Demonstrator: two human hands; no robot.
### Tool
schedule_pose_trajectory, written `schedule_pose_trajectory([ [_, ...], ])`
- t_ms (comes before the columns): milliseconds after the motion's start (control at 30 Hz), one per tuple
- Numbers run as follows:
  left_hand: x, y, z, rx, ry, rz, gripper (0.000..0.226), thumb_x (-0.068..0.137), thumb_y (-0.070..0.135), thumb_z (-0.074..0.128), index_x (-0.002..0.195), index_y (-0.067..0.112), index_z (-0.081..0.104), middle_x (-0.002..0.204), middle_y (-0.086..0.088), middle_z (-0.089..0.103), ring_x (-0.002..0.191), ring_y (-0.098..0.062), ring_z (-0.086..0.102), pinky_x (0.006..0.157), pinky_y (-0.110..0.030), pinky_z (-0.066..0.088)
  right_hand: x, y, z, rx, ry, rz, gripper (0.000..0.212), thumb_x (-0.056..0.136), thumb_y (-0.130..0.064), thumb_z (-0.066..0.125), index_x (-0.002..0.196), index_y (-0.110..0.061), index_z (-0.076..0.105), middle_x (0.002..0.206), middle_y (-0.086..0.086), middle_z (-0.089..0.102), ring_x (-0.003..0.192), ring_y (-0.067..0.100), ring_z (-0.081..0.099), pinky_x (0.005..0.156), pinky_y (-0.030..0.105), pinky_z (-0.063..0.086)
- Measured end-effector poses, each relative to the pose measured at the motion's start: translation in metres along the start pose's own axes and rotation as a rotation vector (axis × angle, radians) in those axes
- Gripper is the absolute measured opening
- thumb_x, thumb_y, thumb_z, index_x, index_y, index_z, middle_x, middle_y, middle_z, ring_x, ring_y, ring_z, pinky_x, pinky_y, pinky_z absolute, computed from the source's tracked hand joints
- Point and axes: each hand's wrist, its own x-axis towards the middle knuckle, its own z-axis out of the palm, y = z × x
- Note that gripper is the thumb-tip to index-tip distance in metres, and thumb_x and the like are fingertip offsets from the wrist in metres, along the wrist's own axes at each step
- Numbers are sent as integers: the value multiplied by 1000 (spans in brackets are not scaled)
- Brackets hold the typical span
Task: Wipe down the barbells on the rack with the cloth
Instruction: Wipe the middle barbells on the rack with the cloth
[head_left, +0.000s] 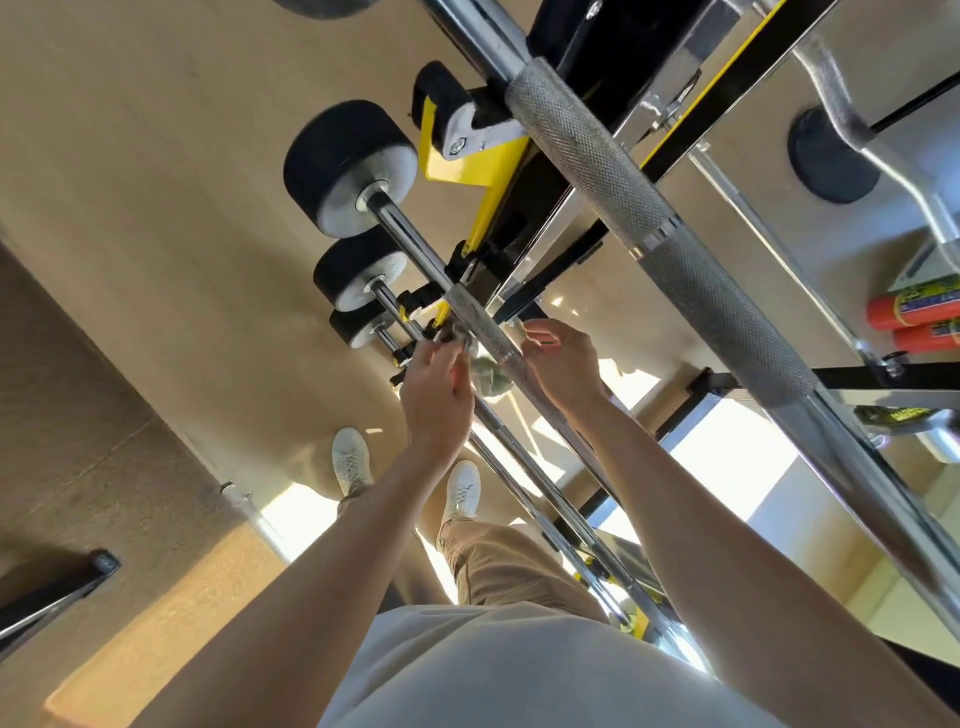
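Item: fixed-weight barbells (348, 166), chromed steel shafts with black round heads, stacked one below another in the cradles of a black-and-yellow rack (452, 161), heads to the left. They are seen from steeply above. Uppermost and nearest the camera is a thick bar with a long knurled grip (623, 208). The lower bars run diagonally towards the person's white shoes (353, 462) on the tan floor (156, 156). Accessory: cloth (491, 376), grey-green and bunched, lying against the lower shafts between the two hands. Left hand (436, 384): reached down to the lower bars, fingers curled in, and it appears to hold the bunched cloth at the shaft. Right hand (563, 364): just right of the cloth over the same bars, fingers curled; whether it grips a shaft, a fold of cloth or nothing cannot be told. Handling, by judgement: the barbells are heavy and rigid and are best wiped where they rest, not lifted. They may roll in the cradles, so a steadying grip on the bare shaft near a cradle would help. Smooth chrome will be slick under the cloth, while the knurled stretches should drag and snag it. The cloth is light and limp, best taken in the palm and wrapped round the shaft. Also present: a curl bar (883, 156) far right and orange cylinders (914, 312) beside it.
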Motion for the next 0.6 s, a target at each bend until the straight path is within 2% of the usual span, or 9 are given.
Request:
schedule_pose_trajectory([
  [67,19,13,4,-40,59,65,26,102,22,52,99,5,71,98,-5,62,81,-7,51,70,-8,36,-1,-4,3,-46,-2,-92,26,94,-20,65,120,-15,69,117,-5,70,95,4,65,80,6,46],
  [133,36,15,12,-20,62,163,20,101,18,57,106,7,73,107,-5,66,93,-8,54,79,-10,36,0,-7,7,-73,-11,-122,28,94,-24,67,120,-12,69,116,-5,71,93,2,63,73,-1,41],
  [233,48,0,20,99,4,288,21,98,15,58,110,8,73,114,-4,69,103,-24,58,90,-18,36,-3,-9,7,-62,-33,-119,28,93,-24,68,118,-13,69,112,-6,71,90,0,62,73,-1,44],
  [333,38,-8,14,65,5,348,18,97,11,61,109,6,74,110,-3,72,100,-22,59,95,-21,38,-12,-15,7,-36,-7,-171,23,92,-27,69,110,-13,70,101,-11,69,88,-2,62,79,5,48],
  [400,20,-5,7,-33,-11,253,15,98,11,59,105,5,72,101,-3,71,88,-13,60,85,-28,50,-19,-21,7,-24,10,-250,20,93,-29,70,107,-15,71,97,-11,70,89,-6,62,76,2,45],
  [467,3,-1,2,-180,-50,61,15,100,9,56,101,4,70,90,-2,68,75,-8,59,71,-37,55,-30,-28,8,14,-25,-302,16,92,-18,70,108,-13,71,97,-8,70,88,-7,63,74,3,46],
  [533,-3,8,-6,-459,-96,-182,18,101,15,52,101,5,67,92,-8,69,83,-19,66,73,-44,59,-39,-31,8,6,-80,-338,29,87,-7,71,115,-10,67,93,-14,64,92,2,64,76,10,52],
  [600,-1,26,-17,-762,-135,-392,21,100,22,51,103,9,67,100,-13,68,99,-28,67,82,-45,61,-46,-29,8,-60,-135,-338,41,84,-8,71,124,-12,61,94,-18,58,96,13,61,79,20,54],
])
